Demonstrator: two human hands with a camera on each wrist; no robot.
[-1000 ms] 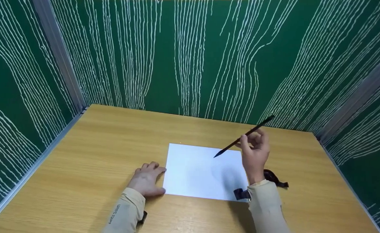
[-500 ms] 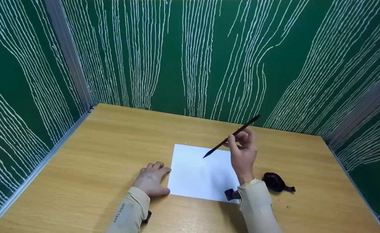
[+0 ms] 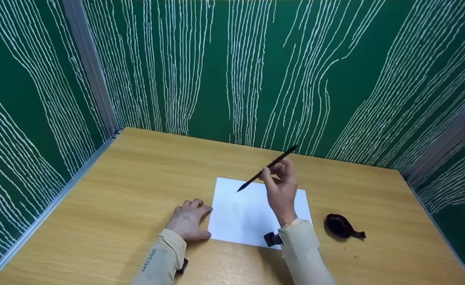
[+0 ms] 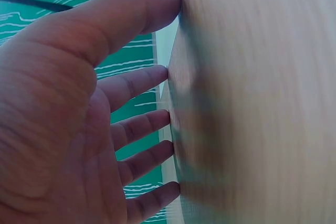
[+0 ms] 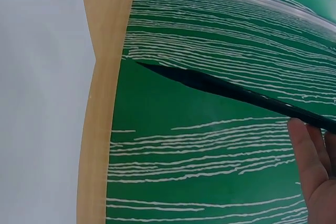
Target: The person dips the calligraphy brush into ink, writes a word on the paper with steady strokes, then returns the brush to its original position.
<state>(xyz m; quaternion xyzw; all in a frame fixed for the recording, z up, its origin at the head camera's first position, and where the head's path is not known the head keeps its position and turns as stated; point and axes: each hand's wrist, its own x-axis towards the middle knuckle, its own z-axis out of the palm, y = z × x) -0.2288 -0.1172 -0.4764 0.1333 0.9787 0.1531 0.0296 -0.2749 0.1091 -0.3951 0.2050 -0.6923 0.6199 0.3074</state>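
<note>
Head view: from where I stand, a plain white rectangular sheet of paper lies on a yellow-brown wooden table, well in from its far edge. The person's left hand rests flat-wristed at the paper's left edge, fingers spread, holding nothing, the thumb by the near left corner. Their right hand pinches a slim, dark, pointed brush between thumb and fingers, its tip over the paper's far left part. A glossy black oval dish with a short handle sits between the paper and the table's right edge. Green walls with wavy white lines rise behind.

Left wrist view: the five fingertips stand apart along the tabletop, the palm bare.

Right wrist view: the brush slants in from the gripping fingers, its tip clear of the paper; the remaining fingers are partly cut off.
</note>
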